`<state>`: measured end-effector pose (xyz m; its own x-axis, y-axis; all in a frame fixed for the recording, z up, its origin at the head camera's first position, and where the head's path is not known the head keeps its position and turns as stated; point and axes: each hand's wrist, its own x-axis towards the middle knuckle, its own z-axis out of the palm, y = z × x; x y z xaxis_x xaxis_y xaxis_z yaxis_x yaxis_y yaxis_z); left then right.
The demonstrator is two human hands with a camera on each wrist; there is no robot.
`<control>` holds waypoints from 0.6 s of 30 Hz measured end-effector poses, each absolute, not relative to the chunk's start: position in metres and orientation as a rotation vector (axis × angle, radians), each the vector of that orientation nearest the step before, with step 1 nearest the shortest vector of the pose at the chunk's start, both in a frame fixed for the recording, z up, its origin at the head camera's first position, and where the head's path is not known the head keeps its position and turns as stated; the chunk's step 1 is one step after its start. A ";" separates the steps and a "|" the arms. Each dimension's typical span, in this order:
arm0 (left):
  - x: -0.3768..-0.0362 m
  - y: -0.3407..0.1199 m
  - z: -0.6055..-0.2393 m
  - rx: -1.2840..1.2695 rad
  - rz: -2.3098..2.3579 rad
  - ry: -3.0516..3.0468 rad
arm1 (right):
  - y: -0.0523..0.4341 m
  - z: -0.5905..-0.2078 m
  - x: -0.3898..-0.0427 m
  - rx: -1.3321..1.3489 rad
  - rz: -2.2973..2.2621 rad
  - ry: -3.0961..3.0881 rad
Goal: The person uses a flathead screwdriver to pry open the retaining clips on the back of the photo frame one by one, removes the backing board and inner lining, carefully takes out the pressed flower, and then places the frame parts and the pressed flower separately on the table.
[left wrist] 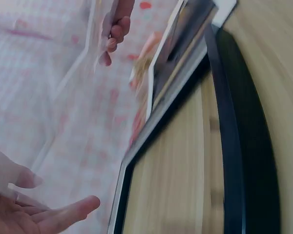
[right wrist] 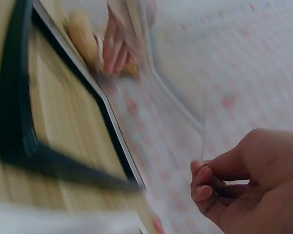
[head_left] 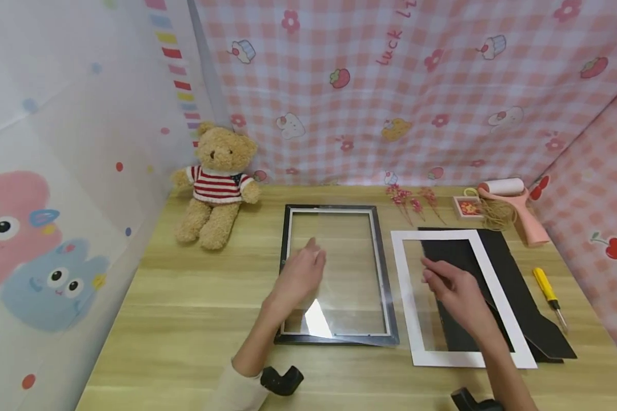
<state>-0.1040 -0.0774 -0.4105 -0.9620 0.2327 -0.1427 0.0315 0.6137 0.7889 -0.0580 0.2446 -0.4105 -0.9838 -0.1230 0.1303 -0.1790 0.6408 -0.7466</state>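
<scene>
Head view: wooden table [head_left: 185,319], walled with patterned cloth. On it, largest first: black picture frame [head_left: 334,274], lying flat at centre; white mat board [head_left: 460,357] to its right, resting partly over a black backing board [head_left: 524,291]; teddy bear in a striped jumper [head_left: 216,185], seated at the far left; pink lint roller [head_left: 511,202], yellow-handled screwdriver [head_left: 547,288] and dried flower sprigs [head_left: 413,202] along the right and far edge. Item in hand: clear glazing sheet [head_left: 339,268], held over the frame's opening, nearly invisible but for a glare patch near the frame's near edge. Right hand [head_left: 455,288] pinches the sheet's right edge between thumb and curled fingers [right wrist: 202,183], seen plainly from the right wrist. Left hand [head_left: 300,274] is spread flat, fingers relaxed, at the sheet's left side; contact cannot be told. Handling, as judged: thin, light, stiff, smooth and slippery, possibly brittle, easily smudged; best taken by opposite edges only, kept level.
</scene>
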 end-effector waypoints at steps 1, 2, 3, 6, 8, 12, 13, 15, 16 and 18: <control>-0.101 -0.089 -0.410 0.180 1.252 2.618 | 0.233 -0.411 -0.058 0.278 1.306 -2.780; -0.094 -0.100 -0.394 0.123 1.234 2.604 | 0.222 -0.411 -0.058 0.300 1.332 -2.787; -0.091 -0.112 -0.393 0.096 1.232 2.612 | 0.212 -0.411 -0.058 0.332 1.378 -2.788; -0.080 -0.150 -0.392 0.032 1.242 2.611 | 0.179 -0.412 -0.057 0.429 1.531 -2.794; -0.071 -0.177 -0.396 0.028 1.254 2.642 | 0.157 -0.415 -0.057 0.535 1.594 -2.785; -0.052 -0.229 -0.415 -0.002 1.266 2.718 | 0.112 -0.421 -0.055 0.735 1.663 -2.755; -0.047 -0.240 -0.418 -0.019 1.248 2.736 | 0.102 -0.423 -0.053 0.777 1.690 -2.747; -0.038 -0.259 -0.420 -0.074 1.203 2.739 | 0.083 -0.426 -0.049 0.841 1.749 -2.749; -0.033 -0.267 -0.420 -0.100 1.181 2.733 | 0.074 -0.428 -0.047 0.871 1.797 -2.749; -0.024 -0.282 -0.412 -0.165 1.121 2.695 | 0.057 -0.432 -0.041 0.935 1.874 -2.762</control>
